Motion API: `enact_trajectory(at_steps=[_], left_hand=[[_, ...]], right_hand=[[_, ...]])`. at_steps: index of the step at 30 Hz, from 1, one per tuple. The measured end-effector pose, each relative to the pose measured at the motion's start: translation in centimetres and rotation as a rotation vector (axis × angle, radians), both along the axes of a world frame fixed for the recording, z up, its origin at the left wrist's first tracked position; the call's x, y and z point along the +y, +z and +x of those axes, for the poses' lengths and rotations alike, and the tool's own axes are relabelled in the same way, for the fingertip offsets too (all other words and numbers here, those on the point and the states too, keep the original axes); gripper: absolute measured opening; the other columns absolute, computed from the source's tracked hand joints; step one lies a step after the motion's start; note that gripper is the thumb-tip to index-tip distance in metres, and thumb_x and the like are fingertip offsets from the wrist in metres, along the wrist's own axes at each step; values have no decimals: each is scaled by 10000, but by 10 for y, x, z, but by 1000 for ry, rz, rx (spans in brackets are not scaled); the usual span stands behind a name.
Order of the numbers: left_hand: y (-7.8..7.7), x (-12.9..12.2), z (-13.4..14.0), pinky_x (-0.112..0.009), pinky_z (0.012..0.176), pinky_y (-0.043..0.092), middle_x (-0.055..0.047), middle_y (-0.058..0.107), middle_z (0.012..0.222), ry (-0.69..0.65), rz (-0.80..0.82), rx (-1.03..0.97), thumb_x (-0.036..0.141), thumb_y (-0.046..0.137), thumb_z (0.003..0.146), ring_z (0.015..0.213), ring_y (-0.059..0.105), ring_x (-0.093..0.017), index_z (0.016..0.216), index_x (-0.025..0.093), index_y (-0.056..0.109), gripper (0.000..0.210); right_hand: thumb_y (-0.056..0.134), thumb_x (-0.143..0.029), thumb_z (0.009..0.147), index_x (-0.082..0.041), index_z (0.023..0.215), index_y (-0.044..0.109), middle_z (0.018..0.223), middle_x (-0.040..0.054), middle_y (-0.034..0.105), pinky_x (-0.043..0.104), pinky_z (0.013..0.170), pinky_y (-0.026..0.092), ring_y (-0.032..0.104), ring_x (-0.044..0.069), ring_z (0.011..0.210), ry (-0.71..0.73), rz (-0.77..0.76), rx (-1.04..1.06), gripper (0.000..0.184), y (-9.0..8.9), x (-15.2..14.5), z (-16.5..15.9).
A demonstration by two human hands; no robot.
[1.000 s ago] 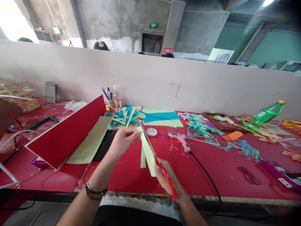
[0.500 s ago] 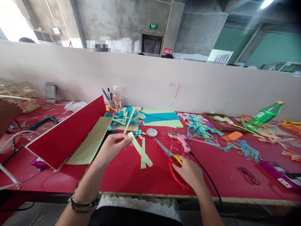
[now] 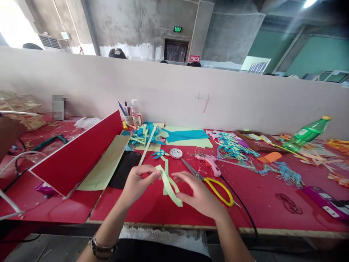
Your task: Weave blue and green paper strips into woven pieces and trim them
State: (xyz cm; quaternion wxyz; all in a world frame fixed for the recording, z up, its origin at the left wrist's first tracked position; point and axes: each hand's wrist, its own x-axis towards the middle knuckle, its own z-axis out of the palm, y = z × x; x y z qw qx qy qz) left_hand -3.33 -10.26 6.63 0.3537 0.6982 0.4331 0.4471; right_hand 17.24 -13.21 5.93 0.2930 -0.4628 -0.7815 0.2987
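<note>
My left hand pinches the upper end of a pale green paper strip, which curls downward over the table. My right hand is beside the strip's lower part, thumb and fingers apart; its thumb tip appears to touch the strip. Beyond the hands lies a small woven piece of blue and pale green paper, with a loose strip extending toward me. Scissors with a yellow handle loop lie on the table, partly behind my right hand. A pink glue gun lies just past them.
A pile of blue and green paper strips and flat sheets lie at the back. A black phone and an upright red board are left. Right are woven pieces, a green bottle and a black cord.
My right hand has let go of the scissors and moved left to the strip. My left hand has shifted slightly right and down; the strip is now curled.
</note>
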Motion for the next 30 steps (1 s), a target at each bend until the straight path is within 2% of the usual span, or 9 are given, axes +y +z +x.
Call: enact_trajectory(at_steps=[2,8,12,15,18,20,22,25,30], left_hand=[[-3,2,-1,-189,463,336,-1,572,523,54,-18,-8,356,526,749,479,436,-85,551,148,607,299],[-13,13,-9,-181,466,329,17,528,504,245,3,3,382,526,739,476,410,-76,553,144,586,308],[-15,20,-8,-189,461,337,11,527,506,221,-23,-4,407,513,742,470,418,-82,598,140,604,317],[-15,37,-12,-199,512,388,-10,578,634,116,-43,7,407,508,744,549,484,-102,876,140,625,320],[-21,66,-23,-258,702,450,-71,572,1030,8,-12,152,404,531,720,834,546,-160,1202,193,439,534],[-29,86,-29,-316,794,433,-113,521,1118,113,6,369,434,544,696,944,527,-210,1201,160,434,585],[-39,101,-31,-360,861,392,-152,501,1143,276,4,611,445,540,698,1025,489,-258,1186,122,447,592],[-49,113,-27,-363,812,407,-179,502,1149,421,-23,836,443,478,747,1038,488,-289,1171,114,455,537],[-54,122,-23,-320,714,406,-137,611,929,451,-5,863,332,483,752,934,536,-277,828,142,601,237]], right_hand=[[488,-281,794,-235,1115,530,1012,40,604,303,823,434,557,162,921,117,-101,140,327,0,4,-10],[411,-370,844,-200,1148,501,923,39,633,270,710,450,590,151,809,131,-260,291,359,-7,15,-11],[452,-322,826,-171,898,628,768,23,644,246,639,438,584,137,670,136,-173,125,243,-9,23,-14],[403,-270,851,-160,801,648,652,20,619,237,601,413,567,133,612,68,-37,-45,272,-9,38,-12],[399,-200,849,-190,922,639,807,34,638,244,677,410,573,143,748,84,110,-149,251,-9,60,-9],[381,-140,846,-201,977,626,902,43,618,248,735,400,551,142,832,122,214,-215,284,-11,76,-9],[357,-101,844,-190,997,624,883,58,593,264,757,392,526,150,848,127,311,-332,321,-15,91,-12],[311,-46,834,-214,1083,585,901,73,557,336,849,345,486,172,909,104,423,-501,407,-24,104,-16],[401,-19,732,-279,1254,397,1210,74,425,452,991,176,364,202,1145,126,395,-495,583,-35,104,-11]])
